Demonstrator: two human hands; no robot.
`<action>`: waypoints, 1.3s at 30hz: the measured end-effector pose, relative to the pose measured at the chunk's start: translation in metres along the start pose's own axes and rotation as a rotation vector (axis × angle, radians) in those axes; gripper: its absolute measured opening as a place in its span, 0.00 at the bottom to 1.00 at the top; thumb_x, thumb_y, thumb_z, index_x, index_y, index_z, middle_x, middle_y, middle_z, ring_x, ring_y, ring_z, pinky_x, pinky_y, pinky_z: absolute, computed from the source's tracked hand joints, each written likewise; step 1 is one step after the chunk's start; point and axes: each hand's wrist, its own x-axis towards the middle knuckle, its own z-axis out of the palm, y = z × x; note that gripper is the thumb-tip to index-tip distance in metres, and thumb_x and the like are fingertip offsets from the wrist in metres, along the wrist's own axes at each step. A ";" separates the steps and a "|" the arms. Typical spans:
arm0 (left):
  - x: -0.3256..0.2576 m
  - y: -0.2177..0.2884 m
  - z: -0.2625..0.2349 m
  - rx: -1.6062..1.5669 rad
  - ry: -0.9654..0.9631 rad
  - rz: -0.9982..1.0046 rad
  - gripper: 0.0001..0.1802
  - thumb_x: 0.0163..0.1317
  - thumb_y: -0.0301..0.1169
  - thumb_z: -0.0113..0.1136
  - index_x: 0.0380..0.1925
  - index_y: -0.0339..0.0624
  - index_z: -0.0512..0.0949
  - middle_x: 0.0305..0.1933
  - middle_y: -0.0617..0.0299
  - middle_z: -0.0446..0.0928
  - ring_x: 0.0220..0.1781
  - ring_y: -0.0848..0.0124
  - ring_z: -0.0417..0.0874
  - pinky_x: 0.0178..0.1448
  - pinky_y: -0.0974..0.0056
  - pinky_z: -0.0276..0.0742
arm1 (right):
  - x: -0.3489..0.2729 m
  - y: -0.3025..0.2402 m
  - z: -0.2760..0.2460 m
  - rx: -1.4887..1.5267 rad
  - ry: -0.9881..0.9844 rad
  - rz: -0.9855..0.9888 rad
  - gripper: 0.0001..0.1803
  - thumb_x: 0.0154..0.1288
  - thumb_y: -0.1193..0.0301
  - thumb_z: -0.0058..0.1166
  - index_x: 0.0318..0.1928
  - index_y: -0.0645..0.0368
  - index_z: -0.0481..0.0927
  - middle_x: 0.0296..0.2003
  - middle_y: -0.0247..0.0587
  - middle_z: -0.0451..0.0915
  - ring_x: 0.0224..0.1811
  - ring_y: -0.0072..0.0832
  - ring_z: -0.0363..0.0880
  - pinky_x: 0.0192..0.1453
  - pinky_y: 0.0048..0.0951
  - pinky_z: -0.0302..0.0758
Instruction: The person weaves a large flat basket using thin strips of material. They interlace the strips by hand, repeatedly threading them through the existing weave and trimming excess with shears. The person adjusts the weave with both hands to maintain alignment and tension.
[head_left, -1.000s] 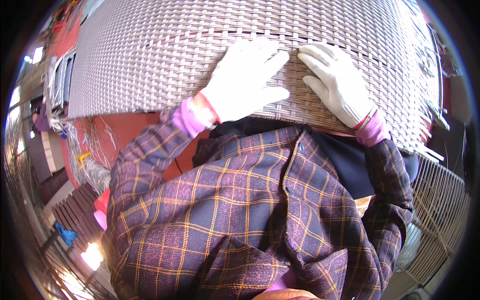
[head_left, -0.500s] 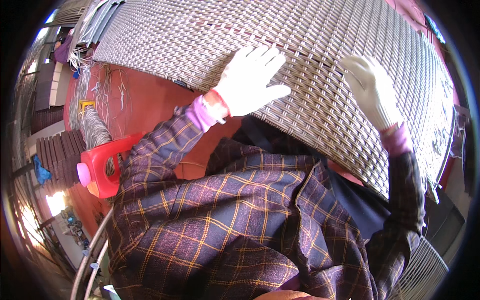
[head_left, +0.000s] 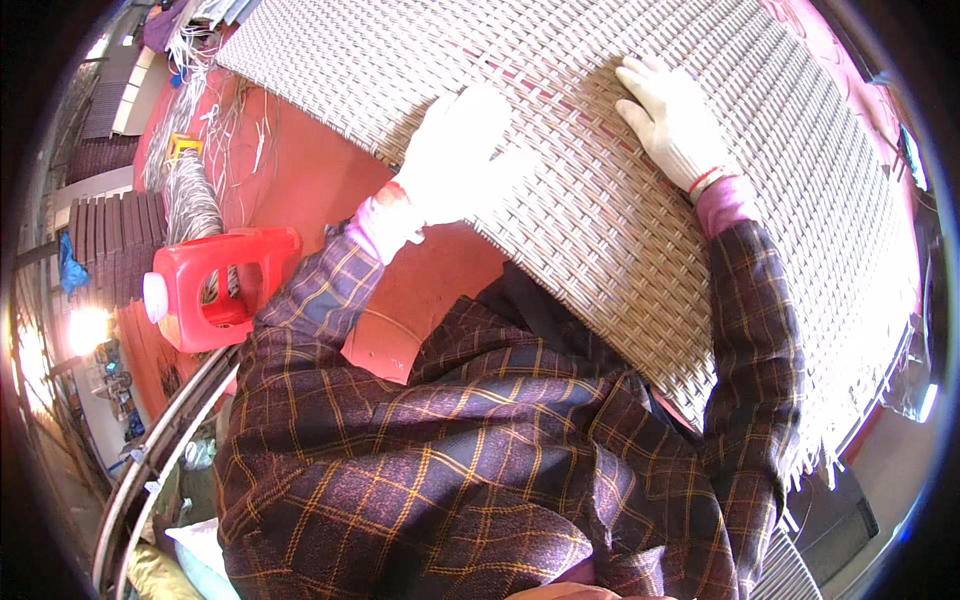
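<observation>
Head view: the woven panel (head_left: 620, 180), a large sheet of grey-brown wicker strands, runs out of the picture at the top and the right, so its full extent cannot be seen. Its near edge is partly hidden behind the person's plaid shirt (head_left: 450, 470), and loose strand ends fray out at the lower right. What carries the panel is mostly covered; only a red worktop (head_left: 320, 180) shows to the left of it. The fisheye bends the panel's edges, so its true tilt is hard to judge.

The left hand (head_left: 455, 160), in a white glove, lies flat with fingers spread on the panel's near-left edge, palm down; it presses rather than closes, and has hold of nothing. The right hand (head_left: 675, 125), also gloved, rests flat further up the panel, fingers stretched out over the weave, likewise open. The panel lies under both palms, touching them.

To the left a red plastic jug (head_left: 215, 285) lies on its side, well apart from the hands.
</observation>
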 end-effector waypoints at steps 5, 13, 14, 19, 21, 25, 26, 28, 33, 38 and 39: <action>0.018 -0.001 0.012 -0.032 0.109 -0.035 0.34 0.67 0.50 0.75 0.62 0.32 0.84 0.67 0.41 0.83 0.70 0.43 0.83 0.75 0.45 0.77 | 0.003 -0.009 0.003 -0.045 -0.020 -0.027 0.24 0.81 0.61 0.57 0.70 0.57 0.82 0.75 0.38 0.79 0.79 0.42 0.71 0.83 0.43 0.65; 0.055 0.004 0.005 -0.005 0.138 0.145 0.27 0.70 0.44 0.71 0.62 0.38 0.83 0.59 0.46 0.85 0.61 0.49 0.84 0.67 0.46 0.79 | -0.030 -0.058 -0.037 0.118 -0.009 0.067 0.26 0.82 0.58 0.56 0.73 0.52 0.81 0.74 0.47 0.79 0.79 0.45 0.73 0.84 0.44 0.68; 0.064 0.005 0.007 0.064 0.092 0.193 0.24 0.71 0.41 0.72 0.61 0.39 0.84 0.56 0.47 0.87 0.57 0.49 0.86 0.66 0.48 0.81 | -0.046 -0.061 -0.049 0.149 -0.035 0.113 0.26 0.83 0.58 0.55 0.74 0.53 0.80 0.75 0.48 0.78 0.80 0.45 0.71 0.85 0.44 0.67; 0.135 0.033 0.012 -0.014 -0.246 0.039 0.24 0.77 0.35 0.60 0.70 0.39 0.81 0.68 0.46 0.83 0.71 0.50 0.81 0.77 0.52 0.75 | -0.233 -0.057 -0.135 0.324 0.611 0.506 0.18 0.76 0.68 0.58 0.61 0.60 0.85 0.60 0.49 0.85 0.63 0.41 0.84 0.71 0.37 0.78; 0.168 0.058 0.004 0.003 -0.506 0.308 0.24 0.80 0.33 0.54 0.72 0.39 0.80 0.71 0.46 0.83 0.74 0.51 0.82 0.80 0.53 0.74 | -0.322 -0.073 -0.161 0.150 0.958 0.646 0.13 0.73 0.74 0.61 0.54 0.64 0.87 0.53 0.48 0.88 0.56 0.37 0.87 0.64 0.34 0.82; 0.204 0.132 0.005 -0.024 -0.393 0.725 0.23 0.83 0.31 0.47 0.69 0.34 0.82 0.69 0.47 0.85 0.71 0.55 0.85 0.79 0.56 0.76 | -0.563 -0.162 -0.216 -0.592 0.629 1.197 0.10 0.71 0.77 0.61 0.50 0.62 0.88 0.47 0.44 0.90 0.48 0.35 0.88 0.55 0.37 0.84; 0.207 0.150 0.004 -0.091 -0.322 0.703 0.23 0.84 0.31 0.47 0.68 0.33 0.83 0.68 0.48 0.85 0.71 0.56 0.85 0.78 0.56 0.76 | -0.621 -0.195 -0.217 -0.758 0.404 1.357 0.11 0.70 0.75 0.61 0.51 0.59 0.88 0.46 0.43 0.90 0.47 0.37 0.89 0.54 0.41 0.85; 0.190 0.185 0.003 -0.387 -0.239 0.577 0.21 0.84 0.29 0.51 0.67 0.31 0.83 0.68 0.51 0.86 0.69 0.60 0.86 0.77 0.58 0.77 | -0.722 -0.259 -0.195 -1.167 -0.493 1.385 0.13 0.69 0.72 0.60 0.51 0.52 0.88 0.44 0.42 0.90 0.46 0.41 0.89 0.52 0.49 0.85; 0.149 0.266 -0.024 -0.785 -0.468 0.431 0.17 0.81 0.27 0.60 0.63 0.30 0.85 0.64 0.49 0.88 0.65 0.62 0.88 0.73 0.59 0.79 | -0.818 -0.431 -0.111 -0.477 -0.581 1.867 0.12 0.71 0.71 0.55 0.50 0.52 0.89 0.46 0.46 0.89 0.49 0.44 0.89 0.56 0.44 0.84; 0.138 0.330 -0.050 -0.728 -0.384 0.742 0.15 0.80 0.26 0.60 0.60 0.30 0.87 0.60 0.52 0.90 0.62 0.64 0.89 0.70 0.59 0.81 | -0.802 -0.433 -0.015 -0.228 -0.107 1.939 0.17 0.78 0.56 0.53 0.50 0.52 0.88 0.38 0.50 0.87 0.40 0.49 0.88 0.46 0.51 0.82; 0.132 0.335 -0.050 -0.705 -0.404 0.763 0.15 0.78 0.27 0.61 0.58 0.31 0.88 0.58 0.51 0.91 0.61 0.62 0.90 0.69 0.59 0.81 | -0.802 -0.423 -0.002 -0.096 -0.056 2.102 0.22 0.80 0.50 0.55 0.50 0.56 0.87 0.39 0.54 0.88 0.39 0.52 0.87 0.43 0.54 0.82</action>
